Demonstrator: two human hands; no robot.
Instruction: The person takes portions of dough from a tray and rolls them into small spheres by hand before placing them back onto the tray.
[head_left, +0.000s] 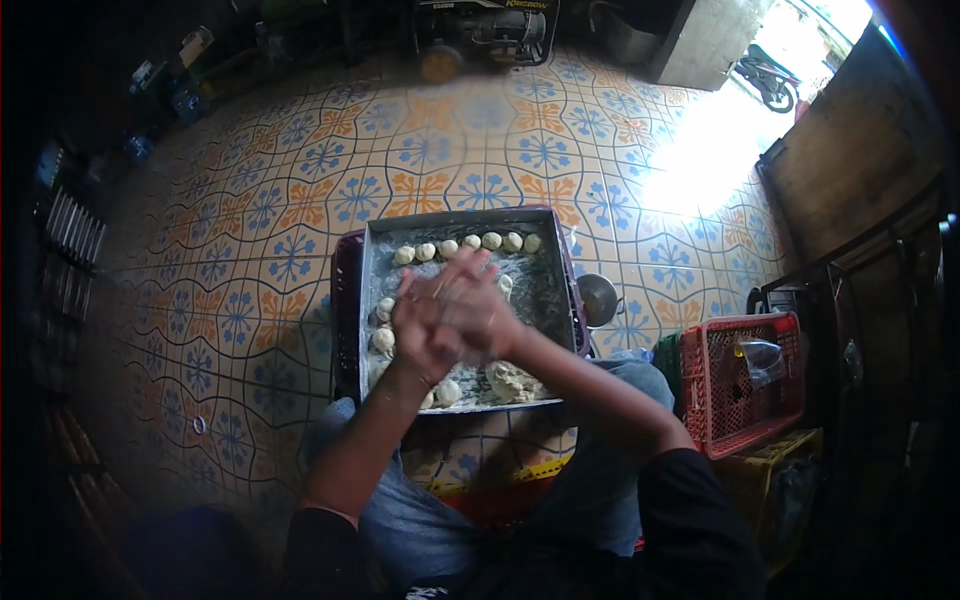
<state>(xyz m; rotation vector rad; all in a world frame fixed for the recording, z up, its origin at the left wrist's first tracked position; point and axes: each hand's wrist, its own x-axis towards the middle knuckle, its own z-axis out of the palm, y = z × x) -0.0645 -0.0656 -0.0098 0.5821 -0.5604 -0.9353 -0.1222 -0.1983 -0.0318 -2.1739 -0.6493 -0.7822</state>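
Note:
My left hand (pixel 418 338) and my right hand (pixel 478 318) are pressed against each other above a floured metal tray (pixel 545 300). The right one lies over the left, and motion blurs the fingers of both. Anything between the palms is hidden. Along the tray's far side runs a row of several round dough balls (pixel 492 241). More dough balls (pixel 383 341) lie by its left wall, and another dough ball (pixel 447 392) sits at the near edge. A rough lump of dough (pixel 513 382) rests at the near right, under my right forearm. Pale dough (pixel 506 286) shows just beyond my right hand.
The tray rests on a dark purple crate (pixel 347 290) between my knees. To its right a metal bowl (pixel 598 300) stands on the patterned tile floor (pixel 300 205). A red plastic basket (pixel 742 385) and a yellow crate (pixel 790 465) are farther right. A generator (pixel 485 35) stands at the back.

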